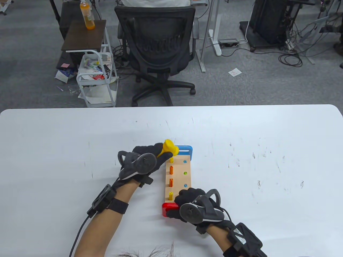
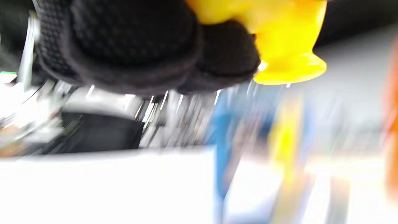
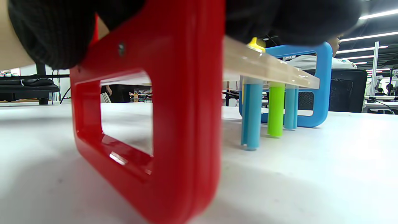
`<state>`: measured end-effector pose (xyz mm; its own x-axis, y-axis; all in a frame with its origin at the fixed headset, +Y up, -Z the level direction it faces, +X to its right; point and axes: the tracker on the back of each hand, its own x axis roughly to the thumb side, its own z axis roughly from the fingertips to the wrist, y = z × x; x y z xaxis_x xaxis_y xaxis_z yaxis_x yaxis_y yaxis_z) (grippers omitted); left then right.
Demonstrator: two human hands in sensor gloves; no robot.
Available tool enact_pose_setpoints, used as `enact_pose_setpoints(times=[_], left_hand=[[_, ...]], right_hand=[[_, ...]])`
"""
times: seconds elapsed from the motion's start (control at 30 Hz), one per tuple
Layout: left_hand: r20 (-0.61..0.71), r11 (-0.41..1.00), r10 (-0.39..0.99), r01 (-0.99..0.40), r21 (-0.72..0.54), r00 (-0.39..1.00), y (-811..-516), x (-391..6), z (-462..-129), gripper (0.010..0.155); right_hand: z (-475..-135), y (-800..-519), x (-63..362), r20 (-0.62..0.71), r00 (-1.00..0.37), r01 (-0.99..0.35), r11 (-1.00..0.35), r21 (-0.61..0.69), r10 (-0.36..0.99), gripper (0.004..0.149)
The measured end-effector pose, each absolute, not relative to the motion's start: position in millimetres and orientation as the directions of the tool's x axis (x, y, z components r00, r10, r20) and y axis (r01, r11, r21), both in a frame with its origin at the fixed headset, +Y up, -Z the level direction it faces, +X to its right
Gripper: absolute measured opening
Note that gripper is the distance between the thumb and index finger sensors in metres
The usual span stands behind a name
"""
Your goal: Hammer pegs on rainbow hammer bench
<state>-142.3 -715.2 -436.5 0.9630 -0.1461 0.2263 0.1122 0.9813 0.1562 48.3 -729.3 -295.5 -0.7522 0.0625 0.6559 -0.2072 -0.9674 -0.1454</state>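
Bench, wooden plank between a blue end frame at 12 o'clock and a red end frame at 6 o'clock, standing lengthwise on the white table, a little below the table's centre and well apart from its far, left and right edges. Left row, far to near: yellow peg, orange peg, orange peg, yellow peg, all standing proud of the plank. Right row: three pegs driven flush, blue, green, blue; in the right wrist view their shafts hang beneath the plank, the nearest blue one and the green one reaching down to the tabletop. Hammer, yellow, gripped by the left hand with gloved fingers curled around its handle; head poised over the far yellow peg at the bench's 12 o'clock end, contact not discernible; left wrist view heavily blurred. Right hand pressed down over the plank's near right corner and the red frame, at 5 o'clock of the bench, covering that corner; fingers lie on the bench, whether they wrap under the edge cannot be told. Bare tabletop lies broad at 3 o'clock and 9 o'clock of the bench. Office chair on the floor beyond the table's far edge, at 12 o'clock.
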Motion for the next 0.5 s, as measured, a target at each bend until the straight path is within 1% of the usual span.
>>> enact_pose_setpoints(times=[0.03, 0.07, 0.1, 0.17, 0.2, 0.27, 0.33, 0.4, 0.43, 0.47, 0.5], left_hand=[[0.399, 0.944, 0.084, -0.201, 0.261, 0.913, -715.8, -146.3, -438.9, 0.075], [0.434, 0.92, 0.175, -0.303, 0.246, 0.884, -711.9, -145.3, -440.2, 0.075], [0.414, 0.927, 0.175, -0.291, 0.236, 0.893, -693.6, -150.2, -432.4, 0.075], [0.472, 0.811, 0.193, -0.41, 0.416, 0.86, -665.4, -152.7, -419.7, 0.075], [0.518, 0.763, 0.207, -0.469, 0.445, 0.83, -648.3, -152.8, -411.3, 0.075], [0.565, 0.678, 0.212, -0.537, 0.503, 0.797, -625.3, -154.7, -395.6, 0.074], [0.584, 0.617, 0.187, -0.557, 0.556, 0.79, -611.7, -156.7, -385.1, 0.074], [0.569, 0.621, 0.173, -0.538, 0.571, 0.804, -613.0, -159.2, -384.6, 0.074], [0.553, 0.655, 0.192, -0.526, 0.543, 0.811, -621.7, -158.2, -389.4, 0.074], [0.511, 0.747, 0.206, -0.472, 0.469, 0.834, -639.5, -152.7, -398.5, 0.074], [0.466, 0.823, 0.183, -0.394, 0.409, 0.866, -654.9, -147.2, -405.9, 0.074]], right_hand=[[-295.4, -729.4, 48.7, 0.657, -0.751, -0.209, -0.967, -0.144, 0.065, 0.04], [-295.3, -729.4, 48.8, 0.656, -0.752, -0.21, -0.967, -0.148, 0.063, 0.04], [-295.3, -729.4, 48.8, 0.658, -0.75, -0.21, -0.967, -0.147, 0.063, 0.04], [-295.6, -729.5, 48.7, 0.658, -0.75, -0.209, -0.967, -0.147, 0.062, 0.04], [-295.6, -729.5, 48.7, 0.658, -0.75, -0.21, -0.967, -0.146, 0.064, 0.04], [-295.7, -729.6, 49.2, 0.658, -0.75, -0.213, -0.966, -0.145, 0.066, 0.04], [-295.5, -729.7, 49.0, 0.658, -0.751, -0.21, -0.967, -0.146, 0.063, 0.04], [-295.3, -729.6, 49.0, 0.658, -0.75, -0.21, -0.967, -0.146, 0.064, 0.04], [-295.2, -729.6, 48.9, 0.658, -0.75, -0.208, -0.967, -0.147, 0.062, 0.04], [-295.0, -729.6, 49.0, 0.659, -0.75, -0.209, -0.967, -0.147, 0.062, 0.04], [-295.0, -729.6, 48.8, 0.659, -0.749, -0.209, -0.967, -0.147, 0.062, 0.04]])
